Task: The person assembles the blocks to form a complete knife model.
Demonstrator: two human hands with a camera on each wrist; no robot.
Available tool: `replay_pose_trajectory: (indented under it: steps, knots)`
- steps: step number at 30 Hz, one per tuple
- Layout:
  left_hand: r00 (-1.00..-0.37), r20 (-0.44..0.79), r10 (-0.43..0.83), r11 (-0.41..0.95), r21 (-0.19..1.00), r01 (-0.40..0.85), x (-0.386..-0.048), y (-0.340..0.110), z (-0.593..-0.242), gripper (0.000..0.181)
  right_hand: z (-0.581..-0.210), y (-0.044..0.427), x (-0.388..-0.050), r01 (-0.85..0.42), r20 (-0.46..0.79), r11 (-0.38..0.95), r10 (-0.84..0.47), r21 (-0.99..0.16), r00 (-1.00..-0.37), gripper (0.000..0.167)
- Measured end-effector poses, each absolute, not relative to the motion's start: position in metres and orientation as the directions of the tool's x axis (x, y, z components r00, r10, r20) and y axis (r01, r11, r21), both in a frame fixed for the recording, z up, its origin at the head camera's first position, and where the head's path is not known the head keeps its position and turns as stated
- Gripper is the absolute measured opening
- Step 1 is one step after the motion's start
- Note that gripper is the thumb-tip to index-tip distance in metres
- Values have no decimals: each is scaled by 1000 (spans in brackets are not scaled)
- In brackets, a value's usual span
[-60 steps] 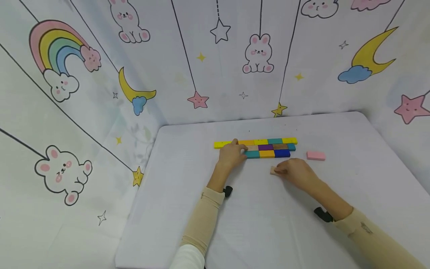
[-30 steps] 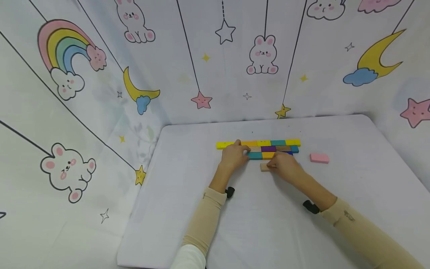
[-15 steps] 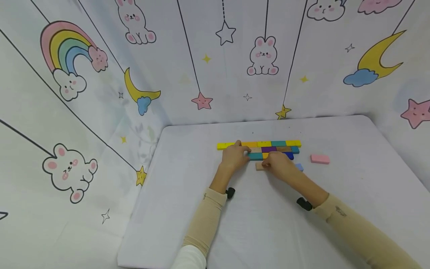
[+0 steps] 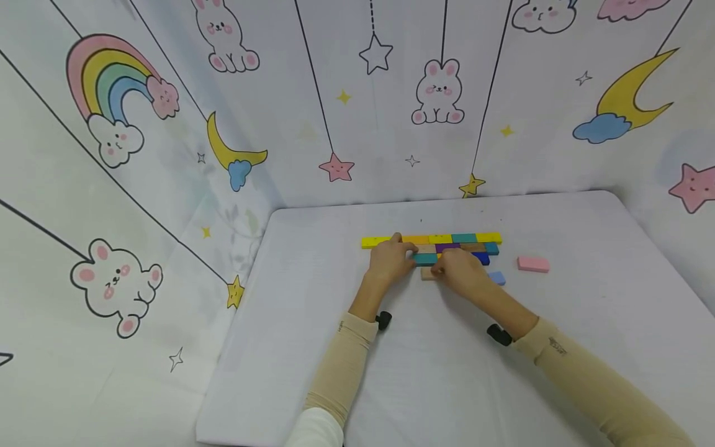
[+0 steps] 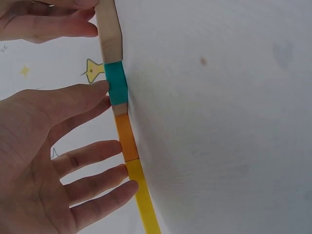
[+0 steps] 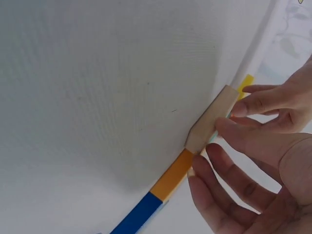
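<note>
My right hand pinches a plain wooden block between thumb and fingers, just in front of several rows of coloured blocks. In the right wrist view the same wooden block stands close beside the rows. My left hand rests at the left end of the rows. The left wrist view shows its thumb touching a teal block, while straight fingers touch an orange block and a yellow block. The right hand partly covers the front row.
Behind the right hand's wrist lies a light blue block. A pink block lies apart to the right of the rows. The white table meets cartoon-printed cloth at the back and sides.
My right hand has slid the wooden block leftward and slightly away from me, toward the teal block. The light blue block has come into view behind it. My left hand stays at the rows.
</note>
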State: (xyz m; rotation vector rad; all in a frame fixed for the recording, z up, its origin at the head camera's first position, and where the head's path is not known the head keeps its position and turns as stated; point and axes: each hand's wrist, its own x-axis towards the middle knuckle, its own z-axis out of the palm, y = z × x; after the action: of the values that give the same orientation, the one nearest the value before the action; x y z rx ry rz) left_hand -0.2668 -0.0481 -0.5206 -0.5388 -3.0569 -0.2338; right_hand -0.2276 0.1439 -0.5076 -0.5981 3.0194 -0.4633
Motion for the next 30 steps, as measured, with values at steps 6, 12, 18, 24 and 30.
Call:
replay_pose_trajectory:
  steps: [6,12,18,24,30]
  knots:
    - [-940,48,337,929,148,340,-267,-49,-522,30,-510,139,-230,-383,30,880,-391,-281,-920,12]
    - [-942,39,335,930,147,337,-267,-49,-521,30,-512,138,-232,-422,73,865,-419,-273,-905,10]
    - [-938,47,344,929,131,347,-267,-49,-521,31,-511,135,-234,-439,85,853,-433,-282,-897,10]
    - [-938,41,345,929,127,348,-266,-49,-520,31,-512,131,-236,-434,88,859,-427,-273,-900,12]
    - [-939,38,341,931,122,343,-265,-49,-519,32,-511,129,-238,-435,84,859,-429,-269,-899,11]
